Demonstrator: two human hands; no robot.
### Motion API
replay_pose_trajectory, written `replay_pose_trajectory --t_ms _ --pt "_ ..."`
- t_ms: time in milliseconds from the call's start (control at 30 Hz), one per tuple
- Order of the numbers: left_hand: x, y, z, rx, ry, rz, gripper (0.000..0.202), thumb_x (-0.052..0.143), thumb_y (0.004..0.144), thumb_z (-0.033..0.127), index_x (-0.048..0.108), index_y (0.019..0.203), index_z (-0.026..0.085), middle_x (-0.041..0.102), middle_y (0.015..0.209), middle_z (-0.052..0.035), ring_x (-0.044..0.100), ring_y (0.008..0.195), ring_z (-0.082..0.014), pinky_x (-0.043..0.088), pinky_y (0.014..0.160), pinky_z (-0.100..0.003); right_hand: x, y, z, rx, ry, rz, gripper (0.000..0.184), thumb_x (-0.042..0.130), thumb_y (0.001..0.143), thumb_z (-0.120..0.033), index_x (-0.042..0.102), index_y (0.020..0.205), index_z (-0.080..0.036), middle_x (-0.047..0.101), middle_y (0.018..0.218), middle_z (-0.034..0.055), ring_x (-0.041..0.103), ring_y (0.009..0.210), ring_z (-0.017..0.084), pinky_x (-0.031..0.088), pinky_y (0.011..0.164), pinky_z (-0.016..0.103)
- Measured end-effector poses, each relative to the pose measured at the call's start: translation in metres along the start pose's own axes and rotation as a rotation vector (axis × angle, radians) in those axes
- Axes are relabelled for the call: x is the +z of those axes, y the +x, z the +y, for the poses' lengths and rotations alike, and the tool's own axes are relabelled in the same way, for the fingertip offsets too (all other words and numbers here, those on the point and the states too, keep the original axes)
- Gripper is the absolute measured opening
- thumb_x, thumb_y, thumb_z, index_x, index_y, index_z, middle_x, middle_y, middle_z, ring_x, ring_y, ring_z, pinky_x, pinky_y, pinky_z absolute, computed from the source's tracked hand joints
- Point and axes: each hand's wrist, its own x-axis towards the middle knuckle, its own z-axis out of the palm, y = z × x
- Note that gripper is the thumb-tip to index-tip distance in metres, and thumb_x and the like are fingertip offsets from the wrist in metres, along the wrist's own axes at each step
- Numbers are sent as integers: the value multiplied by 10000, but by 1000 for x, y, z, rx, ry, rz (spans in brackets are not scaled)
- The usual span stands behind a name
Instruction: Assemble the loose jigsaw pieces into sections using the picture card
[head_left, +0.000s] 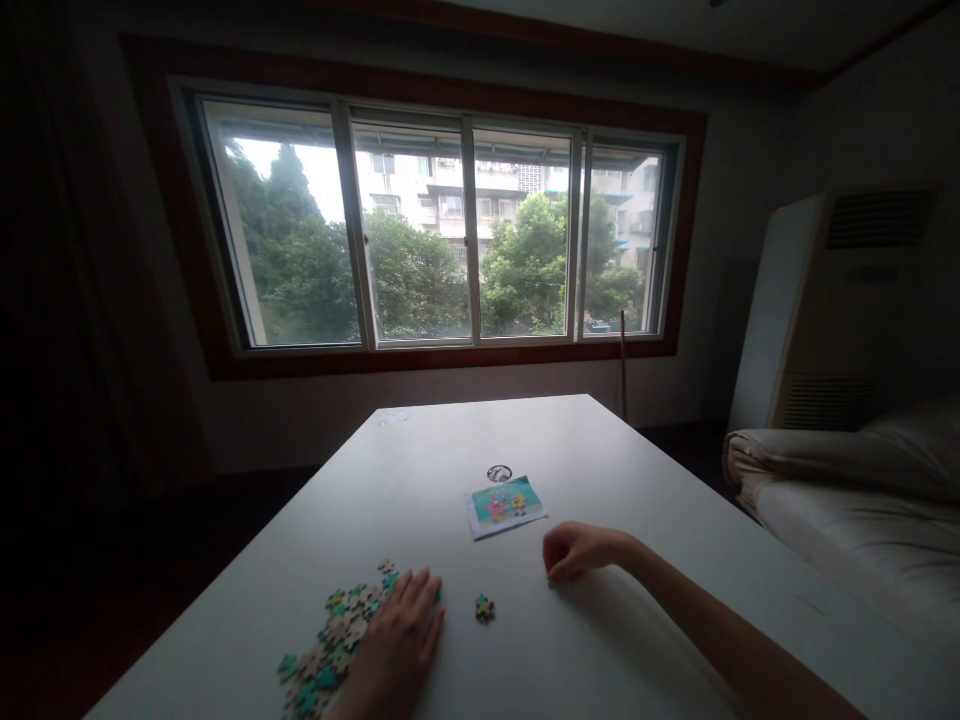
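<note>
My left hand (397, 630) lies flat with fingers stretched out on the right edge of a heap of loose jigsaw pieces (330, 640) on the white table (637, 480). My right hand (577, 550) rests on the table with its fingers curled under; what they hold, if anything, is hidden. A small joined cluster of puzzle pieces (484, 608) lies between the two hands, touching neither. Beyond the right hand lies a colourful cartoon picture card (504, 505).
A small round dark object (499, 473) sits just behind the card. A wide window (442, 240) fills the far wall. At the right stand a floor air-conditioner unit (840, 310) and a bed with pale bedding (855, 490).
</note>
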Motion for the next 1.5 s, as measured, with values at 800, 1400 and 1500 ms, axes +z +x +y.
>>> replay_pose_trajectory --t_ms 800,1400,1500 --pt "-32 10 5 -140 -65 -61 195 442 842 156 622 902 203 674 1010 -55 631 953 -206 490 806 -328 -1 -1 -1 -39 -59 45 272 769 581 -299 614 717 -122 547 561 -64 458 449 40 339 403 142" --pt "-27 12 3 -127 -75 -199 467 351 820 18 586 1163 232 580 1271 -19 523 1170 -172 393 985 -308 -2 0 3 -37 -32 23 247 748 592 -277 613 726 -119 548 574 -59 458 455 43 345 415 149" --pt "-31 12 4 -122 -105 -204 486 341 789 -23 606 1119 217 609 1225 -24 541 1139 -151 397 970 -279 -2 0 2 -38 -30 23 260 756 590 -290 609 720 -120 551 578 -58 458 456 44 344 416 148"
